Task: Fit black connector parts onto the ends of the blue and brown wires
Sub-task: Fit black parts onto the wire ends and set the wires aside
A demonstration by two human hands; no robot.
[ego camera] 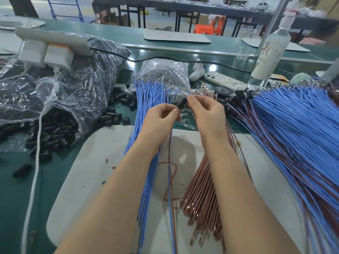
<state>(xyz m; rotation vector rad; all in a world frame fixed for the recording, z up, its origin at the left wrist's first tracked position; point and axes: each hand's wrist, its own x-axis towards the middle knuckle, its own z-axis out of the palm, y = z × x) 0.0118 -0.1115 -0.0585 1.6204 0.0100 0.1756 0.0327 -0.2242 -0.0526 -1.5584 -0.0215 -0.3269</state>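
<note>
My left hand (161, 116) pinches a small black connector (181, 104) above the white mat (102, 154). Facing it, my right hand (207, 114) pinches the tip of a blue wire (171, 180) at the connector's top end; a brown wire hangs down beside the blue one. A bundle of loose blue wires (146, 99) lies under my left forearm. A bundle of brown wires (201, 195) lies under my right forearm. Loose black connectors (55, 132) spill from a clear bag at the left.
A large pile of blue and brown wires with connectors fitted (293, 134) fans out at the right. A clear bag of small parts (165, 74), a phone (224, 80), a roll of black tape (223, 91) and a bottle (269, 52) stand behind. A white cable (34, 162) crosses the left.
</note>
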